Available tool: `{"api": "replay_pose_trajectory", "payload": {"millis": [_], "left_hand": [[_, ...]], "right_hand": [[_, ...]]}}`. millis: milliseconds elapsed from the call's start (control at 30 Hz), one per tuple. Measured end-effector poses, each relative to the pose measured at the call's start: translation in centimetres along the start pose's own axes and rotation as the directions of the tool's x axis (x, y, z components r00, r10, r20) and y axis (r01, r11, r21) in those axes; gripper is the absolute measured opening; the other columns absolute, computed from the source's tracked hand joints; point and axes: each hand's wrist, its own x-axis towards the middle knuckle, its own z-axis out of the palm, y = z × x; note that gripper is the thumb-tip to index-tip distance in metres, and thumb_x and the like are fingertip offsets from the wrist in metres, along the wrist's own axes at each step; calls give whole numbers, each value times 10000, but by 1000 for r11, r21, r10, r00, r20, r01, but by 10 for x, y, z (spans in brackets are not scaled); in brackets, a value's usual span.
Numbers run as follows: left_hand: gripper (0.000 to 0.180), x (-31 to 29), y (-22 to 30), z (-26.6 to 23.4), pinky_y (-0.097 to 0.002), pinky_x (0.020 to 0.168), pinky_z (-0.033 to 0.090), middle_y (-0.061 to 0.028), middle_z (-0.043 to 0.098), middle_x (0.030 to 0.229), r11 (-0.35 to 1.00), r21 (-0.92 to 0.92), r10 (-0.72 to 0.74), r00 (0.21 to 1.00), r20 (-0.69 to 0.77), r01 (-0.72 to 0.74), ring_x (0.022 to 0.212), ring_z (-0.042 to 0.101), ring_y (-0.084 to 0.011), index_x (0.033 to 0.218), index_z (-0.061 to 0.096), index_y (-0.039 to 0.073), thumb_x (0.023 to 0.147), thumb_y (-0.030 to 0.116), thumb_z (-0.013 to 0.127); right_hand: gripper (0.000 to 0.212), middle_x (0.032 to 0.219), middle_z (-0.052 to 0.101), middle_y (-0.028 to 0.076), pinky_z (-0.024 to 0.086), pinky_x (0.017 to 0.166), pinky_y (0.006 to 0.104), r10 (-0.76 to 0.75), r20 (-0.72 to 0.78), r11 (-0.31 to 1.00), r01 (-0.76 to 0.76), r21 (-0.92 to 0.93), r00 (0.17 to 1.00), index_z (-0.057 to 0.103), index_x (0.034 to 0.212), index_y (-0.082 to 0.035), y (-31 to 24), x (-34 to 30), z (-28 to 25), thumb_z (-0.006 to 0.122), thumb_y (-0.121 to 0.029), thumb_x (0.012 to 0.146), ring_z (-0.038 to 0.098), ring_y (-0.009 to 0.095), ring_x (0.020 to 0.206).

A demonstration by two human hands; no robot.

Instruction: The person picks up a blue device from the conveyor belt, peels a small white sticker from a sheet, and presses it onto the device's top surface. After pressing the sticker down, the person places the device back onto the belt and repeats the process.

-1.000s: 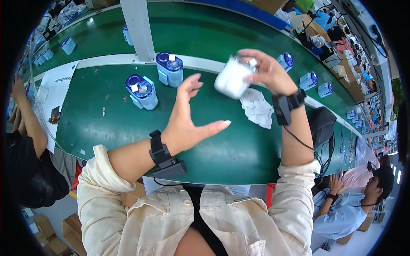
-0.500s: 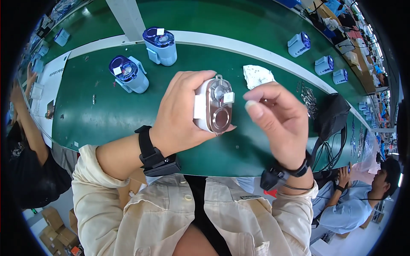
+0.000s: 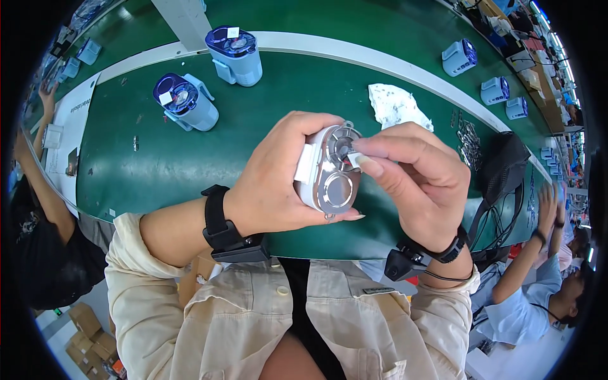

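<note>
A white oval device (image 3: 337,191) with a shiny brownish-silver top stands in my left hand (image 3: 263,174), whose fingers wrap round it. My right hand (image 3: 427,180) comes in from the right, thumb and forefinger pinched on a small white square tag (image 3: 355,159) by the round clear part of the device's top. Those fingertips hide part of that round part. Beyond my left hand, two light-blue devices of similar shape, one nearer (image 3: 201,114) and one farther (image 3: 244,66), rest on the green table with dark-blue tops and white tags.
A crumpled white sheet (image 3: 396,106) lies past my right hand. Beside it are a pile of small metal parts (image 3: 469,144) and a black bag (image 3: 503,161) with cables. More blue devices (image 3: 459,58) stand beyond the white rail. Other people work at both sides.
My right hand has moved left and closed its fingertips on the white tag. The device has shifted slightly right and tilted. The person on the right has raised their hands.
</note>
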Motion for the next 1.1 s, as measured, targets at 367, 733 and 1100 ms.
{"api": "replay_pose_trajectory", "payload": {"millis": [367,733,1100], "left_hand": [[864,-2,-2,1,-331,807,498,-109,575,1107,991,-129,42,996,77,-32,945,613,-249,1230,475,38,555,324,932],[827,-1,0,-1,-334,779,506,-114,583,1090,997,-65,32,997,66,-28,917,620,-262,1215,484,36,559,287,921],[803,5,-9,-2,-379,819,488,-146,581,1115,984,4,177,983,-44,-177,959,593,-318,1226,466,49,578,218,910]], "right_hand": [[240,867,581,61,432,615,240,-104,29,994,105,-36,994,724,1013,-13,9,5,-2,703,51,783,536,130,734],[260,842,577,66,430,579,266,-234,82,940,247,-236,969,719,1031,-8,9,4,0,720,2,772,536,149,689],[351,1181,537,87,476,834,303,30,15,964,-33,264,999,620,1248,-25,24,-1,11,631,-94,904,570,162,908]]}}
